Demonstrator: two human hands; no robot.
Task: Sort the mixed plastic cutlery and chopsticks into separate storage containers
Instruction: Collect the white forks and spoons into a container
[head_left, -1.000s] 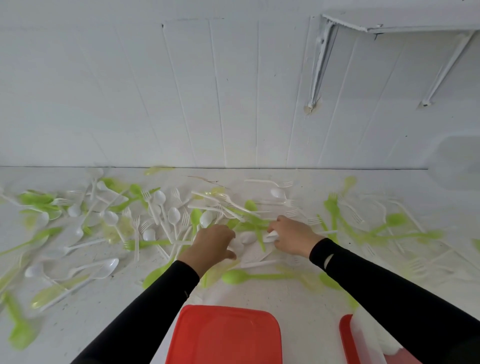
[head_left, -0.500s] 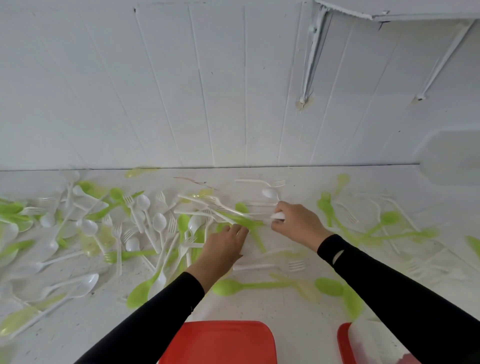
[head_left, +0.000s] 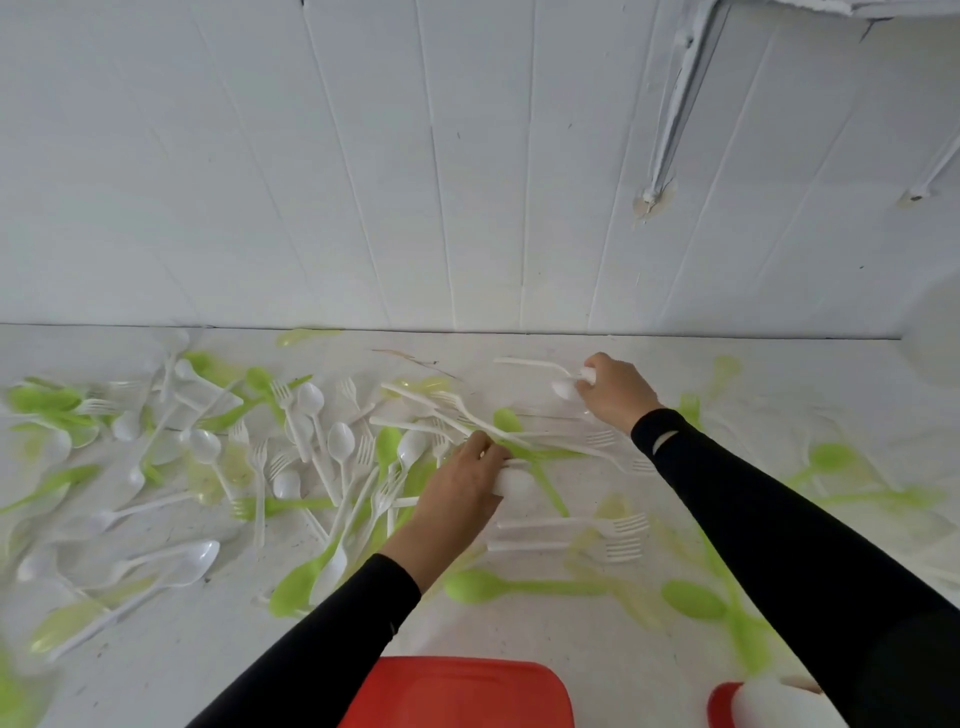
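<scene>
White and green plastic spoons and forks lie scattered across the white table (head_left: 519, 634). My left hand (head_left: 457, 493) is in the middle of the pile, its fingers curled round white spoons (head_left: 514, 482) whose bowls stick out on the right. My right hand (head_left: 615, 392) is farther back and to the right, gripping white spoons (head_left: 566, 388) at its fingertips. A long white fork (head_left: 530, 364) lies just left of that hand. Both arms wear black sleeves.
A red lid (head_left: 457, 693) lies at the near edge between my arms. A second red-rimmed container (head_left: 722, 704) with white contents sits at the lower right. The white panelled wall (head_left: 467, 182) rises right behind the table. Green spoons (head_left: 483, 586) lie near the front.
My right hand has moved away from me and to the right with its white spoons. My left hand has stayed in the pile and closed round white spoons. The camera tilted slightly.
</scene>
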